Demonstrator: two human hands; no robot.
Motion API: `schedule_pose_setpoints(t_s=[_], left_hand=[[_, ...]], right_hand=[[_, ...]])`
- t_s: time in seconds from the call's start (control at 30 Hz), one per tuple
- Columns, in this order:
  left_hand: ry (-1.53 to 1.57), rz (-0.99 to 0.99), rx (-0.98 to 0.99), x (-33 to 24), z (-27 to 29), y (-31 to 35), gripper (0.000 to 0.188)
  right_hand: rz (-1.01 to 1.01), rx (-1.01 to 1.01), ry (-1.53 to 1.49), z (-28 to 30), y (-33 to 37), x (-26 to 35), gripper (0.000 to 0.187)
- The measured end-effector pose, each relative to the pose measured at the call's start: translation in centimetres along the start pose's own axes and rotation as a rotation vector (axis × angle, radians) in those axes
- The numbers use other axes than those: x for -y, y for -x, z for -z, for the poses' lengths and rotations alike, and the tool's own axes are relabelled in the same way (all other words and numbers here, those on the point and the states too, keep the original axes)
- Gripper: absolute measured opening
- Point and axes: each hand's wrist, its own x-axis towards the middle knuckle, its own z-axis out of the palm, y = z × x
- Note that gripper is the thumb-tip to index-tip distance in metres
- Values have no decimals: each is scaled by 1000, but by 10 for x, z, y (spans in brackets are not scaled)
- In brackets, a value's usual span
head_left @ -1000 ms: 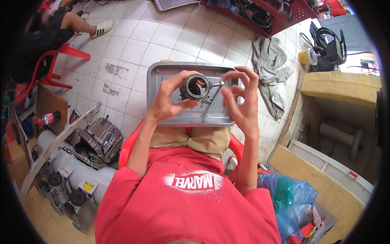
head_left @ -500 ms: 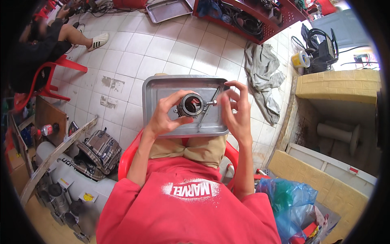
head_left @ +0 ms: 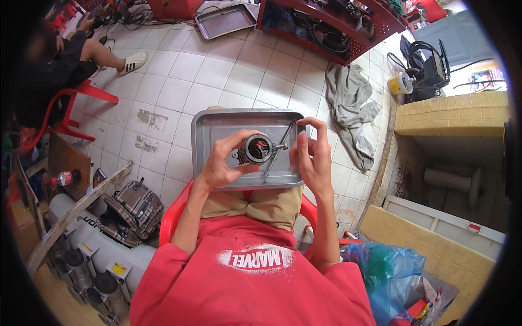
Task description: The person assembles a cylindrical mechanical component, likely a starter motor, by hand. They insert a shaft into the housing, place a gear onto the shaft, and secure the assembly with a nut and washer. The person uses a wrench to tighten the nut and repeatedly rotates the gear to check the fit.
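Note:
A round grey metal part (head_left: 256, 149) with a dark bore sits in my left hand (head_left: 220, 165), thumb below it and fingers over its top. My right hand (head_left: 311, 157) is at the part's right side, thumb and fingertips closed on a short stub that sticks out there. Both hands hover over a shallow steel tray (head_left: 217, 122) that rests on my knees. A thin metal rod-like tool (head_left: 276, 157) lies slanted in the tray under the part.
I sit on a red plastic chair (head_left: 173, 214). A checked bag (head_left: 133, 209) and a grey compressor (head_left: 81, 250) are at my left, a blue plastic bag (head_left: 389, 269) at my right. A grey cloth (head_left: 350, 103) lies on the tiled floor. Another person sits far left (head_left: 60, 65).
The part stays in my left hand over the tray. My right fingers have drawn from the part's top to its right side. The view has shifted, showing more floor ahead.

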Motion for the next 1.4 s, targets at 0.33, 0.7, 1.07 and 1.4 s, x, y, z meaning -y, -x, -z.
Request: schedule_pose_setpoints(t_s=[0.33, 0.7, 1.07, 1.4], left_hand=[[4, -37, -19, 2, 0, 0, 64], [-2, -45, -5, 0, 2, 1, 65], [5, -110, 45, -3, 1, -4, 62], [75, -112, 62, 0, 2, -6, 61]], right_hand=[[40, 5, -103, -3, 2, 12, 52], [-72, 83, -46, -1, 4, 17, 46], [10, 58, -56, 2, 2, 6, 56], [73, 41, -67, 2, 7, 17, 55]])
